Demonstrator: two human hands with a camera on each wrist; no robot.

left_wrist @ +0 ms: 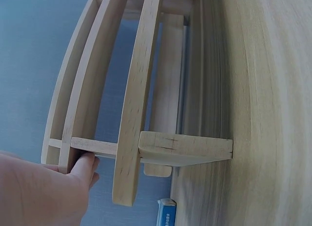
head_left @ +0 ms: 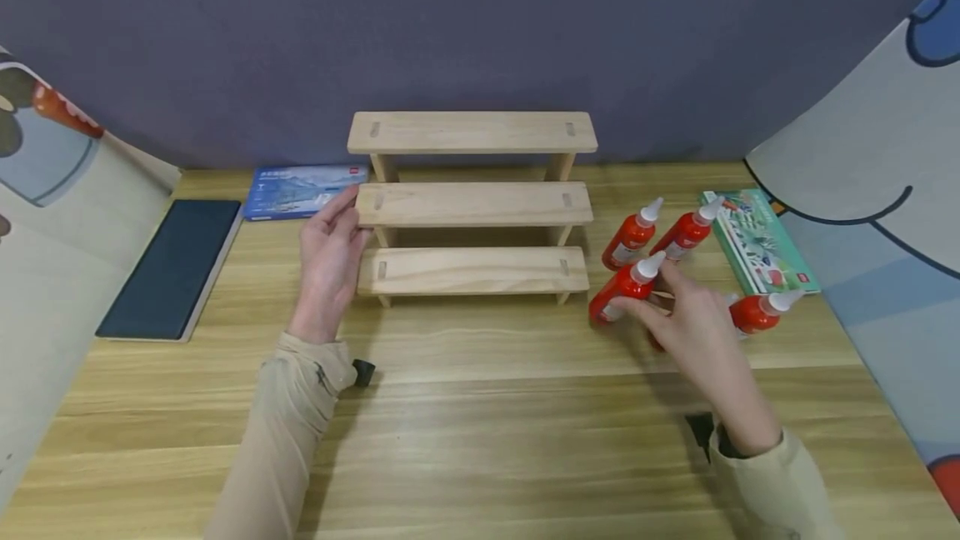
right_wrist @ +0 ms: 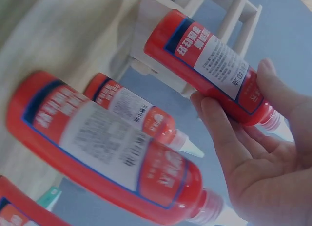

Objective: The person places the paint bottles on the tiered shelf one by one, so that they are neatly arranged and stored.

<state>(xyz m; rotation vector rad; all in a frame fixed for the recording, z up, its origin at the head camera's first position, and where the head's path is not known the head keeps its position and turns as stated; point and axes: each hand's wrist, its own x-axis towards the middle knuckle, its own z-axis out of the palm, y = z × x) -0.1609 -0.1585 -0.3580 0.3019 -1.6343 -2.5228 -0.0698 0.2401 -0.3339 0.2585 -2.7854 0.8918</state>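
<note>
A three-tier wooden step shelf [head_left: 474, 205] stands at the back of the table. My left hand [head_left: 333, 261] grips the left end of its middle plank; in the left wrist view the fingertips [left_wrist: 87, 168] curl around that plank's end. Right of the shelf, my right hand [head_left: 693, 323] holds a red bottle [head_left: 622, 294] with a white pointed nozzle, fingers and thumb around its upper part. Its printed label shows in the right wrist view on the held bottle [right_wrist: 209, 65]. Several similar red bottles stand close by, including one red bottle [head_left: 630, 240] behind it and another red bottle [head_left: 756, 315] beside the hand.
A dark notebook [head_left: 172, 269] lies at the table's left. Behind my left hand lies a flat blue box [head_left: 300, 190]. A green illustrated box [head_left: 765, 240] lies at the right, beyond the bottles. A dark panel [head_left: 472, 32] rises behind the shelf.
</note>
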